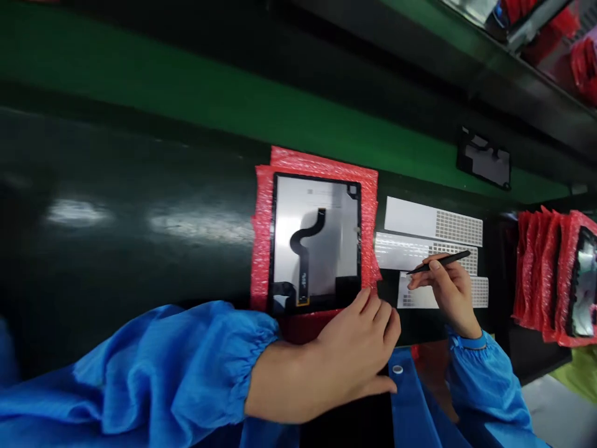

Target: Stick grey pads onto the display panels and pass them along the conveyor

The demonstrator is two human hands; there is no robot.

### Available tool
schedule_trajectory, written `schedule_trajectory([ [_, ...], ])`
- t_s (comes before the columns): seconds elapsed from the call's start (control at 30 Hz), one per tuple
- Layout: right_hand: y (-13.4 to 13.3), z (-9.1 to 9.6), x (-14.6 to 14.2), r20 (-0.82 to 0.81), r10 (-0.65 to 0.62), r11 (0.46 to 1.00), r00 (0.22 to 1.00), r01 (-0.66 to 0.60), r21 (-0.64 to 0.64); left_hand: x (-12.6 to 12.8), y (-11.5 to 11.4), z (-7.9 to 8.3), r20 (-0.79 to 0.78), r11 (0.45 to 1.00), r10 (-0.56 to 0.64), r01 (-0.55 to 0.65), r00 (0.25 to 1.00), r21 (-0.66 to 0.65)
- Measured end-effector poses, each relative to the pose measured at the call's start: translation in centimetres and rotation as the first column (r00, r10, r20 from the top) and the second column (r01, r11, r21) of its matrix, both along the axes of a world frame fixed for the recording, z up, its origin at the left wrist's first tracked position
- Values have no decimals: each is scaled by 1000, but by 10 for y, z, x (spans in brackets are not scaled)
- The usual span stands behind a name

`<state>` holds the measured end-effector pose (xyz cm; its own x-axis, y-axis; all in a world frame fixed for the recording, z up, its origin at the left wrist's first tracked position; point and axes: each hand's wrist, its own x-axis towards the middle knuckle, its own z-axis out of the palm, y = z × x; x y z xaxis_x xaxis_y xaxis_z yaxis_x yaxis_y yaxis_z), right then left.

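Note:
A flat display panel (345,249) with a silvery back and black border lies on stacked red bubble-wrap sleeves (262,249). A curved black flex cable (303,249) runs across its back. My left hand (349,348) rests at the panel's lower right corner, fingers extended, thumb apart, with nothing visible in it. In my right hand (450,286) is a slim black pointed pen-like tool (445,262), held between thumb and fingers with its tip toward the left. Beneath and beside that hand lie white sheets of small grey stickers (410,214); the hand partly covers the lower ones.
Another dark panel (489,163) lies at the back right. On the right edge stand several red bubble-wrap sleeves (536,274), one with a panel in front. A metal shelf (494,68) with red packages overhangs the upper right. The dark green tabletop (140,230) extends left.

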<state>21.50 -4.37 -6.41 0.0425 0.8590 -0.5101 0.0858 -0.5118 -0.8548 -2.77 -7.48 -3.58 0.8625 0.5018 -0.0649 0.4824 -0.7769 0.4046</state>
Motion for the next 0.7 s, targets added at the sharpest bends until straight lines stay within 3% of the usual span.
schedule_trajectory([
  [0.13, 42, 10, -71, -67, 52, 994, 996, -45, 102, -46, 29, 15, -198, 990, 140, -141, 970, 13],
  [0.23, 67, 7, -129, -92, 117, 987, 989, -105, 126, -74, 50, 7, -364, 979, 183, -205, 913, -21],
  [0.37, 86, -10, -185, -98, 184, 979, 978, -174, 103, -95, 68, -5, -341, 965, 177, -232, 923, -126],
  [0.53, 92, -30, -206, -61, 230, 972, 971, -227, 60, -102, 78, -7, -244, 949, 190, -242, 951, -202],
  [0.7, 92, -32, -204, -63, 246, 969, 967, -244, 31, -102, 80, -8, -242, 940, 192, -249, 951, -232],
])
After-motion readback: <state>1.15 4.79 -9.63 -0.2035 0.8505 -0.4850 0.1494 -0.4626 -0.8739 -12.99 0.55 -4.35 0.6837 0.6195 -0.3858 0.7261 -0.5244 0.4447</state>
